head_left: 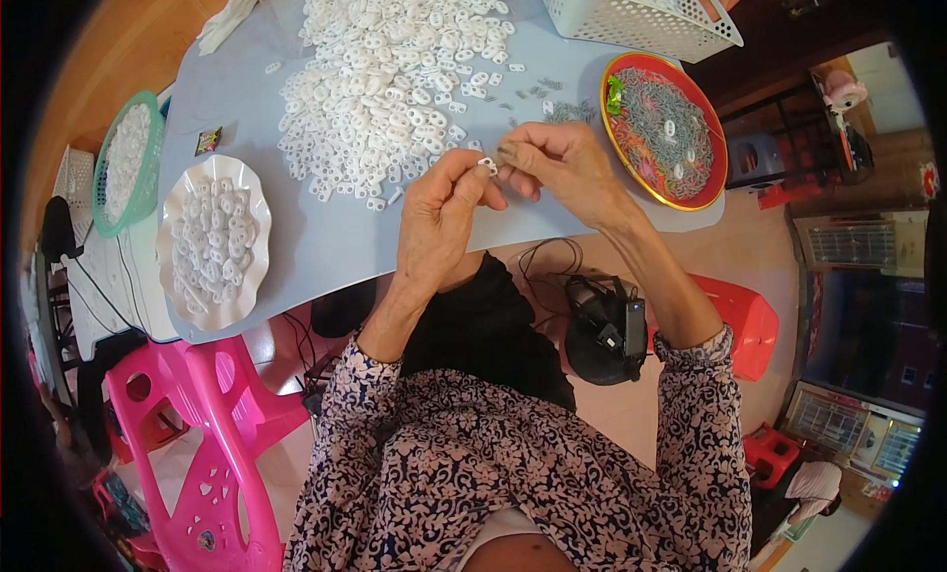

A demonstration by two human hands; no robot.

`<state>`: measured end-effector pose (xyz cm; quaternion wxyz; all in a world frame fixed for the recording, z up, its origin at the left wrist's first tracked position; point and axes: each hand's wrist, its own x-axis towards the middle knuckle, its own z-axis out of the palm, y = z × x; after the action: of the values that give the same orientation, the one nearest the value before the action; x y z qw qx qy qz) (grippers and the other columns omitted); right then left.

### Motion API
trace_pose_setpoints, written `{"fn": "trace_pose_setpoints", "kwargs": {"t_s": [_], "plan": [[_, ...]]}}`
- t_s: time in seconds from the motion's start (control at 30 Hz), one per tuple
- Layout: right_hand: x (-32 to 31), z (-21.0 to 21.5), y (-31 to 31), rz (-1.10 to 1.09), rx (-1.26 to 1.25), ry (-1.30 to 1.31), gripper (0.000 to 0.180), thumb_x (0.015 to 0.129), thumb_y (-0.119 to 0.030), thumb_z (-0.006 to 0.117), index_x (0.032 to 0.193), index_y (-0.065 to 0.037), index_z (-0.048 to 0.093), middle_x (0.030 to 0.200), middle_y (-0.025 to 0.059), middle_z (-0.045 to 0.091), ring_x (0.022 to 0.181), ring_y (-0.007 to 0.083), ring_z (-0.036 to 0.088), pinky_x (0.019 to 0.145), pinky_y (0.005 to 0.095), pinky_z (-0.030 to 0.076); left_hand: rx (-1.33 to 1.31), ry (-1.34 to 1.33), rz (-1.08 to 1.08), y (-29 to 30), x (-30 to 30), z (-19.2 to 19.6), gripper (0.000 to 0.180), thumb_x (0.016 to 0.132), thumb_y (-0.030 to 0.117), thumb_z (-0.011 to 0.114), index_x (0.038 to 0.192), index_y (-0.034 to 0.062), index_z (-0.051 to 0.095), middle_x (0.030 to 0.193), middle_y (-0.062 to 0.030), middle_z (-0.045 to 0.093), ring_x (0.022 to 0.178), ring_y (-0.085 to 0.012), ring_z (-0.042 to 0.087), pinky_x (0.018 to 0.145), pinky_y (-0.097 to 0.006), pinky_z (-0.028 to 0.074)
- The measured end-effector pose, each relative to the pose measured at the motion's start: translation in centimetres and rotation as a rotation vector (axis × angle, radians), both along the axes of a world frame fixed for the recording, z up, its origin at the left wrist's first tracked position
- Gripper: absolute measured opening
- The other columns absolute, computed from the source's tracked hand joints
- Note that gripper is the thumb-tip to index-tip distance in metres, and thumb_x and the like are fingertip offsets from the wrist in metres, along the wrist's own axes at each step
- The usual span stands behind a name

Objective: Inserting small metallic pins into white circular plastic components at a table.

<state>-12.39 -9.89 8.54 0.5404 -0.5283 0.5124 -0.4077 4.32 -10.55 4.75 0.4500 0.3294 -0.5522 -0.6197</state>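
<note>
Over the near edge of the table, my left hand [441, 214] pinches a small white oval plastic piece [487, 165] with two holes. My right hand [564, 168] is closed in a pinch right beside that piece; whatever its fingertips hold is too small to make out. A big heap of similar white pieces [380, 89] spreads across the table beyond my hands. To the right stands a red gold-rimmed tray [717, 168] filled with small grey metal parts [671, 108], one white piece lying on top. A few loose grey parts [570, 111] lie near my right hand.
A white scalloped dish [262, 222] of white pieces sits on the table's [316, 247] left side. Further left is a green basket [155, 158]; a white perforated basket [631, 25] stands at the back right. A pink plastic chair [212, 444] and a black stool [602, 360] are below.
</note>
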Motion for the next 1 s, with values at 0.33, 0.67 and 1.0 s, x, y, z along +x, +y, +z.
{"fn": "trace_pose_setpoints", "kwargs": {"t_s": [0.33,0.67,1.0], "plan": [[0.0,0.8,0.3,-0.009,-0.044,0.18,0.015,0.087,-0.013,0.06,0.084,0.002,0.063,0.065,-0.0007,0.058,0.057,0.0046,0.05,0.051,0.0205,0.04,0.036,-0.092,-0.071,-0.2,0.6,-0.1,0.011,0.089,0.009,0.051,0.088,0.0007,0.059,0.069,-0.0015,0.059,0.065,-0.0059,0.054,0.061,-0.02,0.042],[-3.4,1.5,0.6,0.195,-0.55,1.067,0.01,0.077,-0.009,0.062,0.083,0.0,0.062,0.072,0.0125,0.059,0.064,0.0299,0.057,0.058,0.0371,0.045,0.054,0.04,0.053,0.2,0.8,0.1,0.009,0.086,0.006,0.054,0.084,-0.0003,0.059,0.07,-0.0012,0.057,0.064,-0.0052,0.053,0.06,-0.019,0.041],[-1.8,0.2,-0.6,0.232,-0.51,1.211,0.011,0.074,-0.007,0.06,0.074,0.002,0.054,0.074,0.0169,0.056,0.068,0.0326,0.057,0.061,0.0389,0.047,0.016,-0.008,0.027,0.2,0.9,-0.3,0.008,0.085,0.006,0.054,0.087,-0.0003,0.059,0.072,-0.0008,0.057,0.065,-0.0054,0.054,0.059,-0.019,0.041]]}}
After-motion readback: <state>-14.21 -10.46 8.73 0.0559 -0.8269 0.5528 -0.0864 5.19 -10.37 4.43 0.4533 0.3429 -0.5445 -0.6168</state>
